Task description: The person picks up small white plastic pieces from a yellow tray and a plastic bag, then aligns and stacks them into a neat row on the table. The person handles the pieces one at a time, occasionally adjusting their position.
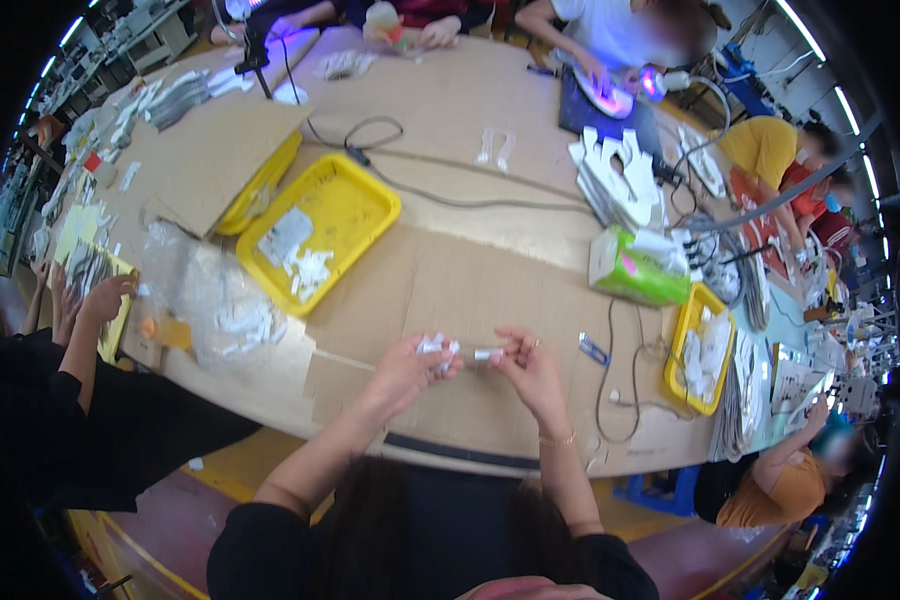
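Head view: we are holding small white pieces [438, 347] over the bench [470, 290], left hand [407, 368] fingers pinching them, right hand [530, 368] fingers pinching one end [488, 354]. Many white pieces are lying loose in the yellow tray [362, 205], so much seems left.

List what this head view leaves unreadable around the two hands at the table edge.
- Small white piece between the left hand and right hand: too small and blurred to tell its kind.
- White bits in the left hand: fingers cover most of them.
- Contents of the clear plastic bag: glare and crumpled film blur them.
- Right yellow tray: fisheye rim squeezes it; the white pieces inside are indistinct.
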`<state>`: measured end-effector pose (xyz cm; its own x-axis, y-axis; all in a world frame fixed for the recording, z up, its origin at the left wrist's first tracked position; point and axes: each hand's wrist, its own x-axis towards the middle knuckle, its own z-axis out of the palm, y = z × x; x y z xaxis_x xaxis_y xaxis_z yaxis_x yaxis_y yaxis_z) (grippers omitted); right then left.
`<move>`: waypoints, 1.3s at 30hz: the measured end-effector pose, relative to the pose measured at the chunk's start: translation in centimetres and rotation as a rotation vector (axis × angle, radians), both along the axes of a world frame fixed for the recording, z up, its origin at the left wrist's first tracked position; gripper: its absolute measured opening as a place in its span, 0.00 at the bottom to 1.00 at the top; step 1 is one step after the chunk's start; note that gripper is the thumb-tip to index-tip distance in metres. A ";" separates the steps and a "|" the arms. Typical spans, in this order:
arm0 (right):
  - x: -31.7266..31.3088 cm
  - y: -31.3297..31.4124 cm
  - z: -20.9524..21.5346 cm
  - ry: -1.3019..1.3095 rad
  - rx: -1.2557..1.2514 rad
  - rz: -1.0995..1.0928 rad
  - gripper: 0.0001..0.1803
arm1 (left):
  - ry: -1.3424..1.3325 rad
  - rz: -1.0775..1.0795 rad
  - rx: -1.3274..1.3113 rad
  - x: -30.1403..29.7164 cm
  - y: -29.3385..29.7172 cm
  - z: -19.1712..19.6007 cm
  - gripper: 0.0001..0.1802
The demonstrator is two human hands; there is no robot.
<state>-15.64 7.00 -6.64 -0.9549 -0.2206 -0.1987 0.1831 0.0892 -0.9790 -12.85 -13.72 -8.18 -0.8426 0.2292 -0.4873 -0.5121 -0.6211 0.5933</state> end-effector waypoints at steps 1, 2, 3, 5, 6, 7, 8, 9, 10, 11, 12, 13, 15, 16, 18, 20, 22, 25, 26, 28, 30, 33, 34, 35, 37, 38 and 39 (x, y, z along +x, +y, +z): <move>0.0 0.0 0.0 -0.001 0.030 0.017 0.09 | 0.012 -0.006 0.010 0.1 0.0 0.1 0.08; 0.0 -0.1 0.0 -0.057 0.093 0.021 0.10 | -0.002 -0.012 0.007 0.2 0.0 0.2 0.08; 0.0 -0.1 0.0 -0.025 0.062 0.035 0.10 | -0.015 -0.006 -0.005 0.3 0.2 0.3 0.07; -0.1 0.1 -0.1 -0.055 0.067 0.044 0.09 | -0.016 -0.006 0.035 0.3 0.5 0.4 0.07; 0.0 0.2 -0.1 -0.072 0.067 0.044 0.09 | -0.045 -0.008 0.031 0.4 0.5 0.5 0.07; 0.1 0.3 -0.2 -0.059 0.036 0.046 0.10 | -0.019 -0.014 0.051 0.4 0.4 0.6 0.07; 0.1 0.3 -0.2 -0.046 0.008 0.050 0.10 | -0.013 -0.017 0.059 0.4 0.4 0.6 0.07; 0.0 0.4 -0.2 -0.024 -0.020 0.057 0.10 | 0.025 -0.012 0.082 0.4 0.4 0.6 0.07; 0.1 0.4 -0.3 -0.035 -0.010 0.043 0.10 | -0.007 -0.018 0.055 0.5 0.4 0.6 0.07; 0.1 0.3 -0.3 -0.039 -0.003 0.031 0.09 | -0.012 -0.018 0.041 0.5 0.3 0.5 0.07; -0.1 0.2 -0.3 -0.056 0.012 0.010 0.08 | -0.008 -0.019 0.019 0.1 0.1 0.4 0.08; -0.4 0.0 -0.3 -0.042 0.009 0.023 0.08 | -0.001 -0.005 0.032 -0.2 0.0 0.3 0.08; -0.3 -0.1 0.0 -0.106 0.044 0.024 0.08 | -0.038 0.015 0.029 0.0 -0.1 0.2 0.09; -0.4 -0.2 0.2 -0.088 0.018 0.029 0.08 | -0.013 0.021 0.066 0.0 -0.2 0.2 0.10; -0.6 -0.2 0.5 -0.090 -0.009 0.030 0.08 | -0.011 0.028 0.083 -0.2 -0.5 0.2 0.12; -1.1 -0.2 0.9 -0.076 0.004 0.022 0.09 | -0.009 0.017 0.070 -0.5 -0.7 0.3 0.13; -1.5 -0.2 1.2 -0.062 0.003 0.009 0.09 | -0.010 0.009 0.064 -0.8 -1.0 0.3 0.14; -2.0 -0.2 1.5 -0.056 -0.035 -0.019 0.10 | -0.004 0.009 0.072 -1.2 -1.2 0.2 0.14; -2.1 -0.3 1.5 -0.066 -0.067 -0.023 0.10 | 0.000 0.020 0.072 -1.2 -1.2 0.2 0.14; -2.0 -0.3 1.6 -0.078 -0.093 -0.038 0.11 | -0.012 0.031 0.074 -0.8 -1.1 0.1 0.13; -2.2 -0.4 1.7 -0.061 -0.077 -0.050 0.12 | -0.008 0.045 0.085 -0.7 -1.0 0.1 0.13; -2.3 -0.6 2.0 -0.091 -0.104 -0.069 0.13 | -0.036 0.041 0.049 -0.3 -0.8 0.4 0.12; -2.3 -0.7 2.1 -0.094 -0.122 -0.067 0.13 | -0.039 0.036 0.041 -0.2 -0.7 0.5 0.12; -2.3 -0.8 2.2 -0.099 -0.107 -0.069 0.14 | -0.033 0.039 0.039 -0.1 -0.7 0.6 0.12; -2.4 -1.0 2.3 -0.093 -0.094 -0.056 0.14 | -0.023 0.033 0.034 0.0 -0.7 0.6 0.12; -2.5 -1.1 2.3 -0.084 -0.073 -0.055 0.14 | -0.017 0.026 0.030 0.0 -0.8 0.6 0.12; -2.5 -1.2 2.3 -0.076 -0.053 -0.053 0.13 | -0.021 0.022 0.018 0.1 -0.9 0.6 0.12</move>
